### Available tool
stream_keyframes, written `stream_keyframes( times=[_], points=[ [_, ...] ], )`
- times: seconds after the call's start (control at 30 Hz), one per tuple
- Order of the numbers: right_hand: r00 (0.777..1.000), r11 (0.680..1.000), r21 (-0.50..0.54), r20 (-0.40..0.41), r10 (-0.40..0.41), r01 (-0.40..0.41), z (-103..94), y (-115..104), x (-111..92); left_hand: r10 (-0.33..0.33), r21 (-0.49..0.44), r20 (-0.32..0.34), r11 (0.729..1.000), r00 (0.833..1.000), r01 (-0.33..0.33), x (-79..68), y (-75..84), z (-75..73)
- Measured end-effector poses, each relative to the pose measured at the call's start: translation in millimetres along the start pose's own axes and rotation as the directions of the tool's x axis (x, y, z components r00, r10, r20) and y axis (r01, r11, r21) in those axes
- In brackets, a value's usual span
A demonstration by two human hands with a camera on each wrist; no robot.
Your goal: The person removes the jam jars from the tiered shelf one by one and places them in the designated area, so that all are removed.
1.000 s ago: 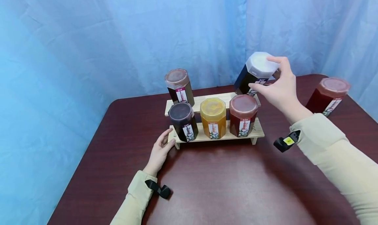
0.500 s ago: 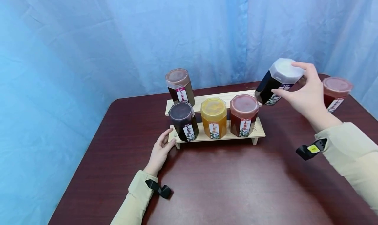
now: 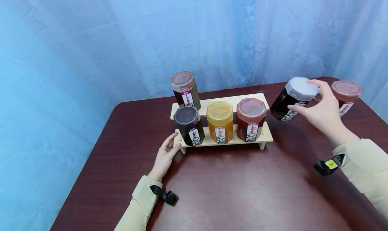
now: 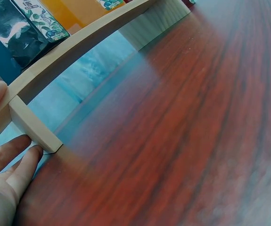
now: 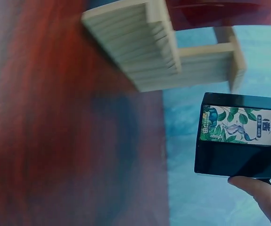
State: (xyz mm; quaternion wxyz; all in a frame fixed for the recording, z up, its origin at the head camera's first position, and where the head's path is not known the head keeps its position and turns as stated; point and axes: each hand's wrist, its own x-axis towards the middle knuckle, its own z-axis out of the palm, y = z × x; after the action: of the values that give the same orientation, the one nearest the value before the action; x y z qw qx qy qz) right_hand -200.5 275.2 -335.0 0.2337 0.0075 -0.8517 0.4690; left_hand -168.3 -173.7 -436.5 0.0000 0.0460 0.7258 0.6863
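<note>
Right of the rack, my right hand (image 3: 324, 109) grips a dark jam jar (image 3: 283, 104) with a frosted white lid, thumb on its labelled side and a finger over the lid. The jar tilts; in the right wrist view the jam jar (image 5: 234, 160) shows dark faces and a leafy label. My left hand (image 3: 163, 158) holds the left end of the two-tier wooden rack (image 3: 265, 133), thumb at the shelf edge and fingers (image 4: 27, 165) by the leg. On the lower tier stand a dark jar (image 3: 187, 118), a yellow jar (image 3: 220, 120) and a red jar (image 3: 251, 118).
A brownish jar (image 3: 183, 86) stands at the left of the upper tier (image 3: 224, 103); bare wood shows to its right. Another red jar (image 3: 346, 93) stands at the table's far right, partly behind my right hand. Blue curtain (image 3: 188, 32) hangs behind the dark red table (image 3: 224, 184).
My right hand has carried the dark jam jar rightward off the upper tier, then lowered it beside the rack. The left hand stays at the rack's left end.
</note>
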Motion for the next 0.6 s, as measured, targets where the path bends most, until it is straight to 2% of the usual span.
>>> stream_keyframes(
  times=[0.37, 0.6],
  points=[
    [0.999, 0.99, -0.138, 0.05, -0.008, 0.015, -7.3, 27.0, -9.5, 0.009, 0.008, -0.002, 1.0, 1.0, -0.009, -0.5, 0.6, 0.5],
    [0.995, 0.984, -0.181, 0.101, 0.016, 0.002, -8.6, 39.4, -14.2, 0.028, 0.037, -0.007, 0.999, 1.0, -0.028, -0.3, -0.4, 0.1]
  ],
)
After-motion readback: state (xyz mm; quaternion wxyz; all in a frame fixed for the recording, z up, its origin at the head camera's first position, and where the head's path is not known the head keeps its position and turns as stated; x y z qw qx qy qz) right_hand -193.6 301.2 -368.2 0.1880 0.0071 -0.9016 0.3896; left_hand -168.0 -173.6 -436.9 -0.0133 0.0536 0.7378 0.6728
